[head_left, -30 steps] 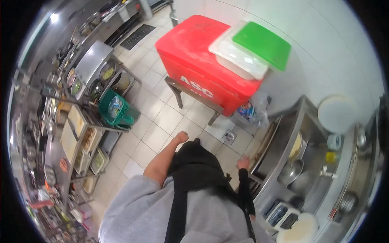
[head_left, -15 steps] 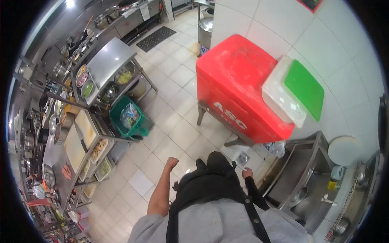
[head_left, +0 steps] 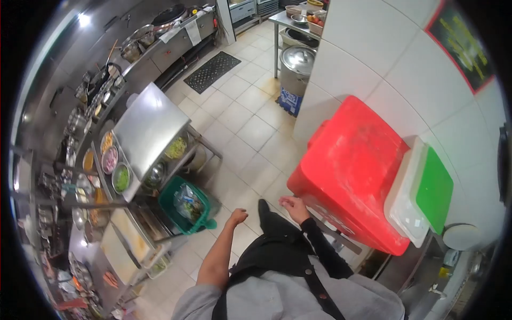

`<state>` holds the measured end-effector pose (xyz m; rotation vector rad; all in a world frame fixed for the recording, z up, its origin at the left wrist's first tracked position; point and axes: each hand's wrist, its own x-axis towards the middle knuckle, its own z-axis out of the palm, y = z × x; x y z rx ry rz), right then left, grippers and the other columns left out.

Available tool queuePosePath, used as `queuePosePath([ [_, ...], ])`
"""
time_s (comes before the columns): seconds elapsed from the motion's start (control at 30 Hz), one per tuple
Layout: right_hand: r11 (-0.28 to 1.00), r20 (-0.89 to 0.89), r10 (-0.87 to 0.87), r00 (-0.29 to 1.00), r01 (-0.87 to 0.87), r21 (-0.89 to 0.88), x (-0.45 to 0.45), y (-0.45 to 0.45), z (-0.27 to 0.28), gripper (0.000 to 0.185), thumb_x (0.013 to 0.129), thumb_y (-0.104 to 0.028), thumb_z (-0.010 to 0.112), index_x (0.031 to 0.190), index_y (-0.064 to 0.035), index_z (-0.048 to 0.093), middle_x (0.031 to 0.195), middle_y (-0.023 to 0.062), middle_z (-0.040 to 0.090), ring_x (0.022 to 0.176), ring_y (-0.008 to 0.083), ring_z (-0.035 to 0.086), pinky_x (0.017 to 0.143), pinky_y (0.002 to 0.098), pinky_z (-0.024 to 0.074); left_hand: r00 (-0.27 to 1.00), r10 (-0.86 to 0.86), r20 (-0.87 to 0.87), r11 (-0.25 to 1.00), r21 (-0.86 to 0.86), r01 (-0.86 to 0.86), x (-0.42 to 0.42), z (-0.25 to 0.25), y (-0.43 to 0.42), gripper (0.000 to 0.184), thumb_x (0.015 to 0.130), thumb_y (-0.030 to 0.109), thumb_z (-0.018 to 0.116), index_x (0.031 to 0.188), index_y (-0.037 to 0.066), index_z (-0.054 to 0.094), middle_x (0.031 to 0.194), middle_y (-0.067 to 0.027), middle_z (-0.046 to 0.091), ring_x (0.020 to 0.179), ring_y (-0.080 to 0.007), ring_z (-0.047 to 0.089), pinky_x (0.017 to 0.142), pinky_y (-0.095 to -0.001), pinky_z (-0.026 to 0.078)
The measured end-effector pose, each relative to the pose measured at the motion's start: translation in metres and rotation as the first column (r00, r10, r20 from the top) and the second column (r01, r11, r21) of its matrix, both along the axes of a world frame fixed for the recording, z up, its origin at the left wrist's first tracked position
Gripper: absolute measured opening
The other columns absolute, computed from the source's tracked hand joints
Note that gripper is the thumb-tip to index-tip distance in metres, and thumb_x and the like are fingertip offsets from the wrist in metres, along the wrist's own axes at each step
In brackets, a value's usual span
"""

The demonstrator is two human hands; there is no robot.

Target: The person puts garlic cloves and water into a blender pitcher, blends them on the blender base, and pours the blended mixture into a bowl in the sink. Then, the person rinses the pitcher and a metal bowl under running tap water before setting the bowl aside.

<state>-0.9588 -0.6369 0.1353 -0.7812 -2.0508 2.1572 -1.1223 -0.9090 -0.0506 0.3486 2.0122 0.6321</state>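
Observation:
My left hand (head_left: 239,215) hangs in front of my body with its fingers curled into a loose fist, and no object shows in it. The nearest thing to it is a green bin (head_left: 176,209) with a plastic bag and scraps inside. My right hand (head_left: 294,208) is raised at waist height, its fingers loosely bent and apart, holding nothing. Just beyond it stands a big red cooler box (head_left: 352,165). On the cooler's right end lean a white plastic lid or tub (head_left: 408,194) and a green board (head_left: 434,189).
To the left, a steel table (head_left: 152,120) carries bowls of chopped vegetables. A knife (head_left: 126,246) lies on a cutting board (head_left: 114,256). Ahead are a floor mat (head_left: 212,71) and a lidded steel pot (head_left: 297,64) on a blue crate. A tiled wall (head_left: 368,58) bounds the right.
I have moved forward across the floor, so the cooler and bin sit closer beside me. My right hand has risen and swung in front of me; my left hand stays in a loose fist.

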Motion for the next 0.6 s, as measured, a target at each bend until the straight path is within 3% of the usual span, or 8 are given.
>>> queuePosePath([
  [0.1,0.995,-0.021,0.082,0.996,-0.080,0.062,-0.119,0.007,0.008,0.030,0.093,-0.002,0.055,0.122,0.0060,0.060,0.111,0.0148,0.069,0.104,0.0190,0.067,0.091,0.0299,0.0517,0.998,-0.048,-0.043,0.994,-0.102,0.043,-0.079,0.053,-0.024,0.040,0.079,0.023,0.058,0.111,0.002,0.070,0.118,-0.0199,0.065,0.108,-0.0377,0.063,0.097,-0.0388,0.049],
  [0.23,0.966,-0.058,0.182,0.982,-0.167,0.199,-0.273,0.041,0.023,0.030,0.094,-0.009,0.058,0.120,0.0047,0.061,0.110,0.0148,0.070,0.102,0.0186,0.067,0.090,0.0313,0.0522,0.958,0.158,-0.241,0.985,-0.024,-0.168,-0.195,-0.052,-0.082,0.027,0.074,0.020,0.052,0.071,-0.001,0.068,0.086,-0.0251,0.066,0.084,-0.0438,0.065,0.078,-0.0492,0.053],
  [0.33,0.917,-0.044,0.204,0.978,-0.176,0.357,-0.382,0.077,0.031,0.030,0.093,-0.014,0.058,0.117,0.0020,0.064,0.109,0.0147,0.070,0.099,0.0199,0.068,0.089,0.0321,0.0525,0.458,-0.679,-0.573,0.704,-0.332,0.628,-0.298,-0.063,-0.064,0.010,0.078,0.015,0.064,0.073,0.007,0.067,0.057,-0.0003,0.056,0.053,-0.0194,0.057,0.045,-0.0370,0.044],
  [0.4,0.904,-0.025,0.199,0.980,-0.174,0.390,-0.428,0.094,0.036,0.030,0.092,-0.015,0.057,0.117,0.0010,0.064,0.109,0.0146,0.070,0.098,0.0205,0.068,0.088,0.0323,0.0526,0.320,-0.646,-0.693,0.634,-0.253,0.731,-0.358,-0.078,-0.027,0.012,0.076,0.018,0.065,0.072,0.006,0.066,0.061,-0.0034,0.057,0.055,-0.0194,0.056,0.046,-0.0373,0.044],
  [0.43,0.908,-0.026,0.183,0.983,-0.159,0.388,-0.449,0.106,0.045,0.030,0.092,-0.015,0.057,0.116,0.0008,0.065,0.108,0.0145,0.070,0.098,0.0207,0.068,0.088,0.0323,0.0527,0.744,-0.444,-0.500,0.851,0.024,0.524,-0.383,-0.085,-0.007,0.013,0.076,0.017,0.064,0.078,0.005,0.069,0.063,-0.0039,0.058,0.056,-0.0189,0.056,0.047,-0.0367,0.044],
  [0.47,0.909,-0.036,0.165,0.986,-0.138,0.393,-0.470,0.119,0.053,0.030,0.092,-0.015,0.056,0.116,0.0006,0.065,0.108,0.0145,0.070,0.098,0.0209,0.068,0.088,0.0323,0.0527,0.914,-0.261,-0.310,0.943,0.122,0.311,-0.408,-0.081,0.020,0.016,0.077,0.016,0.063,0.084,0.003,0.070,0.069,-0.0077,0.060,0.061,-0.0221,0.058,0.052,-0.0376,0.046],
  [0.57,0.885,-0.056,0.042,0.998,-0.011,0.466,-0.509,0.161,0.043,0.027,0.089,-0.013,0.059,0.112,-0.0003,0.066,0.105,0.0151,0.071,0.094,0.0243,0.069,0.084,0.0332,0.0536,0.971,0.239,-0.020,0.960,0.153,-0.234,-0.479,-0.028,0.125,0.033,0.076,0.018,0.056,0.096,-0.001,0.072,0.093,-0.0257,0.069,0.083,-0.0394,0.068,0.073,-0.0435,0.055],
  [0.6,0.878,-0.065,0.000,0.998,0.031,0.477,-0.520,0.180,0.035,0.026,0.088,-0.012,0.060,0.111,-0.0006,0.067,0.103,0.0158,0.071,0.092,0.0259,0.069,0.083,0.0337,0.0540,0.976,0.214,-0.038,0.964,0.172,-0.205,-0.507,-0.023,0.157,0.034,0.076,0.019,0.056,0.098,-0.002,0.072,0.094,-0.0249,0.069,0.082,-0.0378,0.068,0.073,-0.0425,0.055],
])
